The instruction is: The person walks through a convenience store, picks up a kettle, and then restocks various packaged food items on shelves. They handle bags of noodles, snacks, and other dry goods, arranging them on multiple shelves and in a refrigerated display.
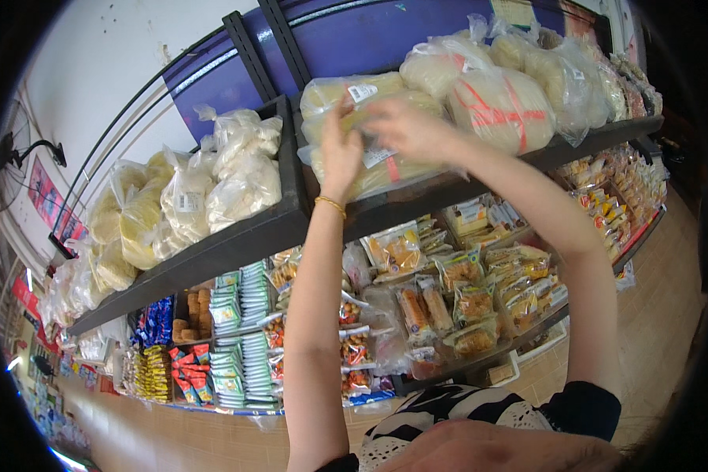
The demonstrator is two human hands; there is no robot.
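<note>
Both my hands are over a stack of clear plastic packs on the upper black shelf. My left hand (340,150), a gold-coloured bracelet at its wrist, is at the left part of the stack with the fingers pointing up. My right hand (410,131) is blurred by motion over the stack's middle. Beneath them is a lower pack (398,177) of pale yellow strands, perhaps dried noodles, bearing a white label and a red strip. An upper pack (383,87) with a barcode label lies behind. Whether either hand grips a pack is unclear.
Round clear bags with red tape (501,109) stand to the right. Tied bags (245,171) of whitish food fill the shelf's left section. Its black front edge (224,251) juts over lower bins of packaged bread (416,310) and green-white packets (253,336). Black uprights (251,56) rise behind.
</note>
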